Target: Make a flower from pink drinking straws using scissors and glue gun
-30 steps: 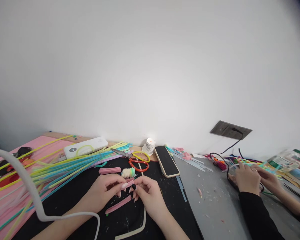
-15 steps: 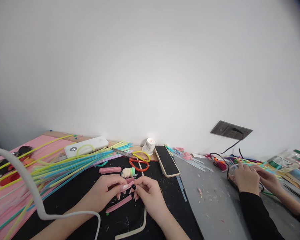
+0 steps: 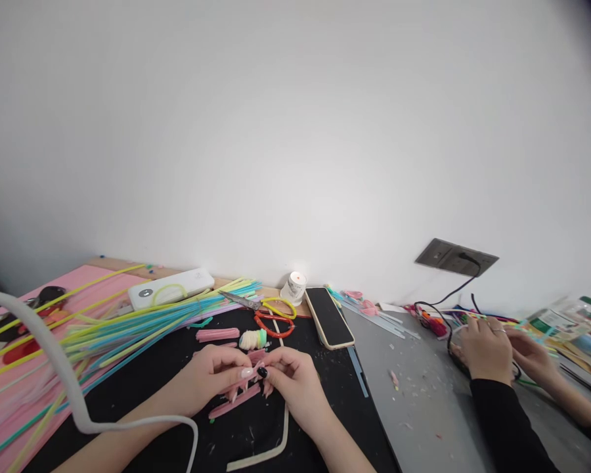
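My left hand (image 3: 211, 378) and my right hand (image 3: 295, 381) meet over the black mat (image 3: 167, 401), fingertips pinched together on a small folded pink straw piece (image 3: 255, 366). Just below them lies a longer pink folded straw bundle (image 3: 234, 402). Another pink bundle (image 3: 217, 334) and a small cream and green coiled piece (image 3: 253, 339) rest beyond my fingers. A cream strip (image 3: 276, 440) lies under my right wrist.
A bundle of long coloured straws (image 3: 128, 322) fans across the left. Scissors (image 3: 270, 312), a lit candle (image 3: 293, 287), a phone (image 3: 328, 316) and a white power bank (image 3: 170, 289) sit near the wall. Another person's hands (image 3: 492, 351) work at the right. A white cable (image 3: 69, 387) crosses the foreground.
My hands have stayed in place, fingers shifting slightly on the pink piece. The other person's hands moved a little.
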A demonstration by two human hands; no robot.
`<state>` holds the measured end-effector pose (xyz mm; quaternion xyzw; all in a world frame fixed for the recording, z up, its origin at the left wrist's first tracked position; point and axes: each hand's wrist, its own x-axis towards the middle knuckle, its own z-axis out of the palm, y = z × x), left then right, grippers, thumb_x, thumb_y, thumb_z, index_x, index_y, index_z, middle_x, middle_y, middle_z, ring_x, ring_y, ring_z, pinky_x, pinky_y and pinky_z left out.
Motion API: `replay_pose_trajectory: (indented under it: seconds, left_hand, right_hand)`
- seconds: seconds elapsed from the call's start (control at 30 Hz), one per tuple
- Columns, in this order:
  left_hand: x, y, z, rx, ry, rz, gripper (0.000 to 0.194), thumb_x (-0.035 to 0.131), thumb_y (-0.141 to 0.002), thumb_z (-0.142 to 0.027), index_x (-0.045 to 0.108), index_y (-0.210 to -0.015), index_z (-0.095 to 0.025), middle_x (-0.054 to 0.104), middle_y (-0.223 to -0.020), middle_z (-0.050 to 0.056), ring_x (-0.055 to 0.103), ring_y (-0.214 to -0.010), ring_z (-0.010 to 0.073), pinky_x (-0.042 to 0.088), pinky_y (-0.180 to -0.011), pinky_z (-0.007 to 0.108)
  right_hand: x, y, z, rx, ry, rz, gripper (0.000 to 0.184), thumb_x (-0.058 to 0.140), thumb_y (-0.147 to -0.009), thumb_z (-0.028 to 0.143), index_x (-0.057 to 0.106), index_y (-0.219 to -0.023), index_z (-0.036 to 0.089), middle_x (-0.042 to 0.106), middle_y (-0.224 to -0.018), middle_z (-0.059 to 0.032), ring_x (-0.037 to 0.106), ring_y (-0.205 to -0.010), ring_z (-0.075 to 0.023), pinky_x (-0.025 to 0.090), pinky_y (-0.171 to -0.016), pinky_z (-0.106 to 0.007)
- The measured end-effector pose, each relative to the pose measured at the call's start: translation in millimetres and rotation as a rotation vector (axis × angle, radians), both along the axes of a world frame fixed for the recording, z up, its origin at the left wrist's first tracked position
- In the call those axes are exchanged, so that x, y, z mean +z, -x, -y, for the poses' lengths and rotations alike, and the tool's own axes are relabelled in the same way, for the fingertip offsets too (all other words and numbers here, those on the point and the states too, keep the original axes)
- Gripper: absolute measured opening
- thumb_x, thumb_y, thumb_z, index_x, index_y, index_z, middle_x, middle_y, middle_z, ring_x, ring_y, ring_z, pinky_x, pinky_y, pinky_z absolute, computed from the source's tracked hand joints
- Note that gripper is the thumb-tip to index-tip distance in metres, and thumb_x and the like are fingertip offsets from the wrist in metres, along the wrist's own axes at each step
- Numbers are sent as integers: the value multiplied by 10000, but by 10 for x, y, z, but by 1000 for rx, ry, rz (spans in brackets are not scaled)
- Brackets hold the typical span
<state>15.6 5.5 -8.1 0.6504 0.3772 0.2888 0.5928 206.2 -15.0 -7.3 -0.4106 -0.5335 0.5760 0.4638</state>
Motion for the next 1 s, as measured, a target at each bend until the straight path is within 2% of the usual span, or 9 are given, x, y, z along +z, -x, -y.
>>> replay_pose_trajectory:
  seconds: [0.13,0.3,0.5,0.63,0.77,0.87,0.9,1.0]
  left_hand:
    - [-41,-16,1,-28,59,20,316,609,-801,-435,674,-696,-145,582,-542,-16,481,-459,94,356,-448,201]
    - [-56,-33,4,-63,115,15,360,600,-784,-487,642,-665,-150,549,-492,-30,412,-376,82,324,-391,210]
    - [46,-42,50,36,-2,-33,242,597,-789,-375,666,-711,-157,541,-517,-43,502,-484,104,392,-526,225]
    - [81,-65,78,63,-57,-109,221,580,-783,-332,675,-698,-153,535,-561,-36,488,-499,100,353,-497,213]
    - [59,-45,60,66,-86,-96,294,529,-837,-371,714,-920,-159,576,-609,-18,522,-541,119,398,-545,229]
    - [39,-21,31,99,-64,-94,355,496,-865,-399,682,-1046,-158,548,-552,-33,532,-543,135,425,-571,245]
    - [37,-15,22,113,-60,-92,348,492,-866,-407,681,-1012,-154,548,-553,-34,528,-534,132,424,-564,243]
    - [49,-8,4,121,-73,-98,340,474,-867,-429,635,-751,-153,561,-584,-27,494,-480,104,395,-518,228]
  right_hand:
    - [9,-9,6,40,-15,-23,102,741,-701,245,710,-747,160,596,-530,33,532,-455,-84,448,-494,-197]
    - [24,-18,11,-5,-55,48,121,746,-694,269,715,-716,154,625,-591,13,537,-484,-85,447,-511,-202]
    - [32,-1,16,14,-16,130,237,711,-733,376,612,-711,161,549,-523,46,466,-426,-77,390,-452,-199]
    - [38,-18,29,37,-86,309,234,617,-816,362,551,-688,177,522,-517,49,429,-438,-80,328,-452,-200]
    - [65,-52,31,-45,-232,421,264,547,-863,321,526,-640,183,513,-550,35,427,-502,-96,320,-505,-218]
    - [70,-75,19,-126,-256,417,246,527,-866,304,513,-647,193,492,-569,38,413,-502,-102,311,-503,-224]
    - [64,-81,13,-142,-253,408,232,524,-865,302,513,-658,195,492,-576,37,414,-504,-105,312,-504,-226]
    - [40,-92,-1,-155,-232,379,215,522,-863,325,505,-689,200,489,-587,37,414,-507,-111,312,-506,-229]
